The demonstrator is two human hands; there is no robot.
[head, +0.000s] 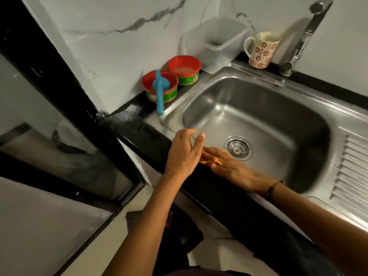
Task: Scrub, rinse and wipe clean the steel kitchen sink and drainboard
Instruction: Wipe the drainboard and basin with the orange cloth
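Hands (185,154) — black counter (229,198); steel sink (258,108)

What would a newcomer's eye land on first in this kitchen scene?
Probably the two hands meeting over the steel sink's near edge: the left hand is spread open, and the right hand lies flat with something orange under it, just left of the drain. Next, two red tubs and a blue brush stand out at the back left.

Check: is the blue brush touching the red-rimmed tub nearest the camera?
Touching. The head view shows the blue brush lying across the near red-rimmed tub, head inside it, handle resting over the front rim and pointing down toward the sink edge.
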